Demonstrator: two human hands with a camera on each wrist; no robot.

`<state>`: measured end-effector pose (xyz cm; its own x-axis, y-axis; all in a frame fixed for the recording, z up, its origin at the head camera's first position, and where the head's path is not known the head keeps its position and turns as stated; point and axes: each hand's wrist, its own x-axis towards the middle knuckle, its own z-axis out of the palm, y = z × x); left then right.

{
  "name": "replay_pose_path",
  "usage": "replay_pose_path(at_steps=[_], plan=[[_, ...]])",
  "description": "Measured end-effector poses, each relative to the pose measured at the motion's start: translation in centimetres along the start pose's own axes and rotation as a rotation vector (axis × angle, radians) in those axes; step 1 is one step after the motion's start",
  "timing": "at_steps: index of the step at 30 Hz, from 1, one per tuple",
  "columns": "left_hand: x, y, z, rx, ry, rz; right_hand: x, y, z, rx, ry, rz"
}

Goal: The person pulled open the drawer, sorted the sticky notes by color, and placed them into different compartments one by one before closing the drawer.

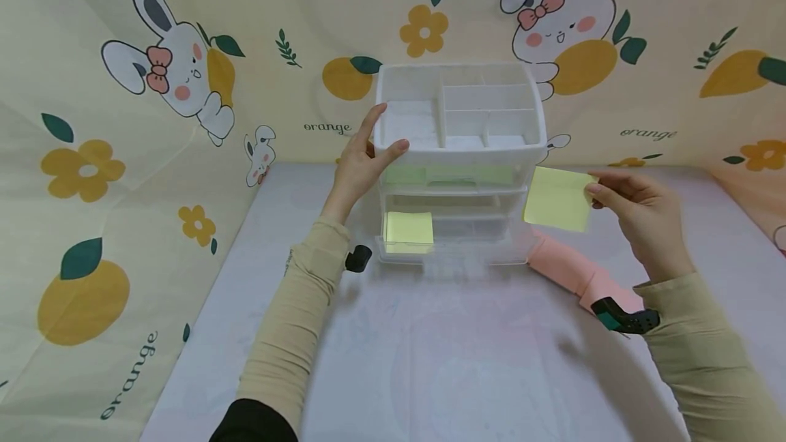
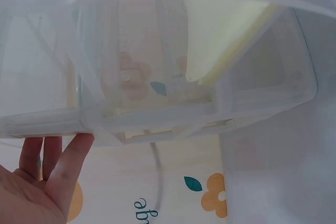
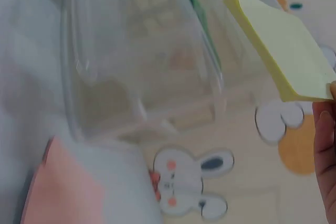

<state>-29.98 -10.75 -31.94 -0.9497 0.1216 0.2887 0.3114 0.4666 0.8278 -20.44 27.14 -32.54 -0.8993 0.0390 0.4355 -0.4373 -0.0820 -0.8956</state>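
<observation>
A white drawer organizer (image 1: 460, 151) with clear drawers stands upright. My left hand (image 1: 362, 166) rests on its top left front corner, thumb on the front rim and index finger along the side; the left wrist view shows these fingers (image 2: 65, 166) touching an edge. Beside its right side, my right hand (image 1: 645, 213) pinches a yellow sticky note pad (image 1: 557, 199) by one edge, raised above the table. Another yellow sticky note pad (image 1: 409, 232) sits at the left of the pulled-out lower drawer (image 1: 473, 251). Light green pads (image 1: 454, 174) show through the upper drawer.
Pink sticky note pads (image 1: 571, 268) lie on the white table (image 1: 442, 360), right of the organizer and below my right hand. The organizer's top tray (image 1: 443, 118) is divided into several compartments. A patterned cloth (image 1: 233, 87) with rabbits and oranges hangs behind.
</observation>
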Motion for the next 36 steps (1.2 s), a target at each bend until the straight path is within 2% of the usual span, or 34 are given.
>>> replay_pose_path(at_steps=[8, 10, 18, 24, 28, 32, 36], plan=[[0.0, 0.1, 0.1, 0.002, -0.002, -0.002, 1.3, 0.8, 3.2, -0.015, -0.078, 0.005], [0.0, 0.1, 0.1, 0.004, -0.002, -0.004, 1.4, 1.2, 3.8, -0.070, -0.101, 0.023], [0.0, 0.1, 0.0, 0.010, -0.002, 0.000, 1.5, 2.7, 5.7, -0.417, -0.191, 0.089], [0.0, 0.0, 0.0, 0.008, -0.001, -0.003, 1.5, 3.4, 6.4, -0.542, -0.242, 0.107], [-0.1, 0.0, 0.0, 0.010, 0.001, 0.000, 1.5, 3.8, 6.6, -0.596, -0.276, 0.090], [0.0, 0.0, 0.0, 0.012, 0.006, 0.002, 1.4, 4.0, 6.9, -0.692, -0.298, 0.071], [0.0, 0.0, 0.0, 0.018, 0.007, 0.001, 1.3, 4.1, 7.1, -0.796, -0.314, 0.087]])
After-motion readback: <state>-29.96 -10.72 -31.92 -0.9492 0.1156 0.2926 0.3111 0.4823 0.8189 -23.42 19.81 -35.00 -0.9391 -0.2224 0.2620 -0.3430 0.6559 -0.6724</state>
